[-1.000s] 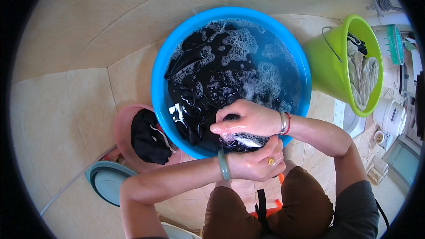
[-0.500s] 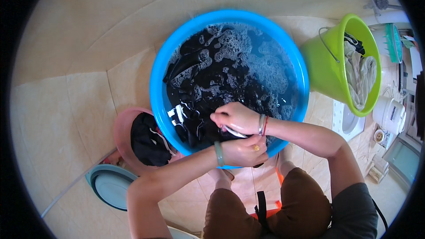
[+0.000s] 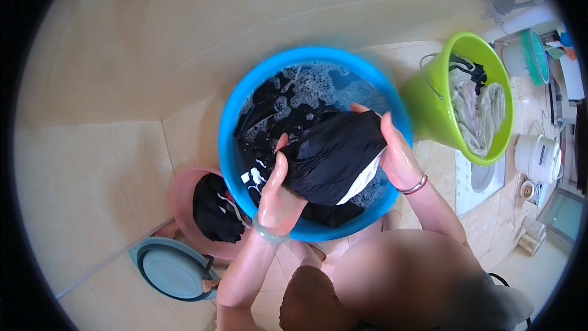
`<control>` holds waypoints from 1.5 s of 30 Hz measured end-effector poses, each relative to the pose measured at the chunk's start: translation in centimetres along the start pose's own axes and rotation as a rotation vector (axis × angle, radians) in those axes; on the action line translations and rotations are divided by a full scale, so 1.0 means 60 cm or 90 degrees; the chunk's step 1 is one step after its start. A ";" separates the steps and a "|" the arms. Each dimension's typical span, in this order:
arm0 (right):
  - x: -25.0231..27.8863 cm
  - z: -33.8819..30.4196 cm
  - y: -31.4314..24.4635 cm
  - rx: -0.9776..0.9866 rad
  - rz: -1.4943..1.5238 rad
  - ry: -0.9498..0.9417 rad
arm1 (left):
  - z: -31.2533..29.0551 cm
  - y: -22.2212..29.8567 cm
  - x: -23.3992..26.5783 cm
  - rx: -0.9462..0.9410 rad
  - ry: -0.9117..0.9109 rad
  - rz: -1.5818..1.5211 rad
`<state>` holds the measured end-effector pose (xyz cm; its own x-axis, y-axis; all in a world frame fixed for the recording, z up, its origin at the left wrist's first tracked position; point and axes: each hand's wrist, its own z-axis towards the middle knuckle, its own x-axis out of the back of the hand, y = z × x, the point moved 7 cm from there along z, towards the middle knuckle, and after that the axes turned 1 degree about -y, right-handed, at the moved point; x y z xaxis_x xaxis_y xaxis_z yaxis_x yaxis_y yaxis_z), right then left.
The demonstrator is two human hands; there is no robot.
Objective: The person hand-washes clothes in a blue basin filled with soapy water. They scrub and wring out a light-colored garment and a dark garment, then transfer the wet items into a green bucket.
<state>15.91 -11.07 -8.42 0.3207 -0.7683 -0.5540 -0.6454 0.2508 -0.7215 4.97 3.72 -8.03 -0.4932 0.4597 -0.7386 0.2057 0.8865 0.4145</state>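
Observation:
A wet black garment [image 3: 334, 153] with a white strip along one edge is held up and spread between my two hands over a large blue tub [image 3: 312, 56]. My left hand [image 3: 278, 202], wearing a pale green bangle, grips its left side with the thumb on top. At its right side, my right hand [image 3: 401, 156] holds the edge, some fingers hidden behind the cloth. More black clothes [image 3: 260, 119] lie in the sudsy water below, with small white patches showing near the tub's left side. The garment's exact kind cannot be made out.
Left of the tub stands a pink basin [image 3: 182, 208] with black clothing in it, and nearer, a grey-green basin [image 3: 174, 268]. A lime green bucket [image 3: 429, 101] with pale and dark laundry stands right. Beyond are a white floor fixture [image 3: 479, 178] and a white lidded container [image 3: 536, 154].
My hands were close together at the tub's near edge and are now apart, with the black garment raised and spread between them. The view has shifted, and a blur covers my lap.

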 end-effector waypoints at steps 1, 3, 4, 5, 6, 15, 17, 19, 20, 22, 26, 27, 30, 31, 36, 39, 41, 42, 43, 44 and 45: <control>0.008 -0.011 -0.011 0.036 -0.014 -0.002 | -0.005 0.001 -0.020 0.020 -0.047 -0.003; 0.035 -0.035 -0.022 0.025 0.017 0.025 | -0.008 0.001 -0.051 0.029 -0.051 0.110; 0.038 -0.045 -0.038 0.040 -0.003 0.020 | -0.005 -0.003 -0.063 0.033 -0.056 0.165; 0.060 -0.056 -0.056 0.075 -0.117 0.068 | 0.007 -0.015 -0.051 0.057 -0.001 0.178; 0.086 -0.066 -0.069 0.105 -0.226 0.116 | 0.016 -0.027 -0.071 0.064 -0.005 0.175; 0.337 -0.145 -0.311 0.483 -0.167 0.460 | 0.118 -0.191 -0.343 0.088 -0.199 0.228; 0.377 -0.134 -0.332 0.479 -0.095 0.428 | 0.143 -0.218 -0.373 0.078 -0.229 0.210; 0.412 -0.125 -0.341 0.442 -0.058 0.415 | 0.159 -0.237 -0.373 0.064 -0.221 0.249; 0.464 -0.134 -0.343 0.440 -0.142 0.419 | 0.161 -0.255 -0.377 0.091 -0.211 0.268; 0.484 -0.150 -0.351 0.429 -0.501 0.538 | 0.154 -0.269 -0.383 0.117 -0.210 0.272; 0.388 -0.154 -0.340 0.545 -0.751 0.648 | 0.160 -0.270 -0.346 0.125 -0.204 0.263; 0.317 -0.144 -0.337 0.541 -0.871 0.604 | 0.166 -0.264 -0.328 0.086 -0.208 0.272; 0.246 -0.100 -0.293 0.489 -1.167 0.448 | 0.176 -0.281 -0.296 0.069 -0.250 0.294; 0.252 -0.084 -0.278 0.421 -1.192 0.472 | 0.170 -0.285 -0.290 0.034 -0.258 0.276; 0.324 -0.009 -0.267 0.102 -1.332 0.512 | 0.137 -0.228 -0.151 0.033 -0.219 0.496; 0.249 -0.024 -0.281 0.144 -1.370 0.567 | 0.111 -0.125 -0.004 -0.092 -0.020 0.666; 0.163 -0.050 -0.264 0.345 -1.353 0.539 | 0.080 -0.041 0.077 -0.238 0.139 0.737; 0.125 -0.060 -0.246 0.465 -1.275 0.447 | 0.062 -0.005 0.120 -0.343 0.195 0.812; 0.089 -0.072 -0.219 0.564 -1.192 0.356 | 0.044 0.021 0.154 -0.438 0.291 0.932; 0.072 -0.056 -0.159 0.467 -1.116 0.238 | 0.036 0.027 0.183 -0.405 0.359 0.972; 0.052 -0.031 -0.089 0.375 -1.033 0.128 | 0.036 0.019 0.205 -0.361 0.381 0.976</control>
<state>19.04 -15.91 -5.53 0.2188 -0.4791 0.8501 0.5517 -0.6578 -0.5128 0.96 10.51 -17.75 -0.3956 0.5969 0.6980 0.5148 -0.4852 0.7068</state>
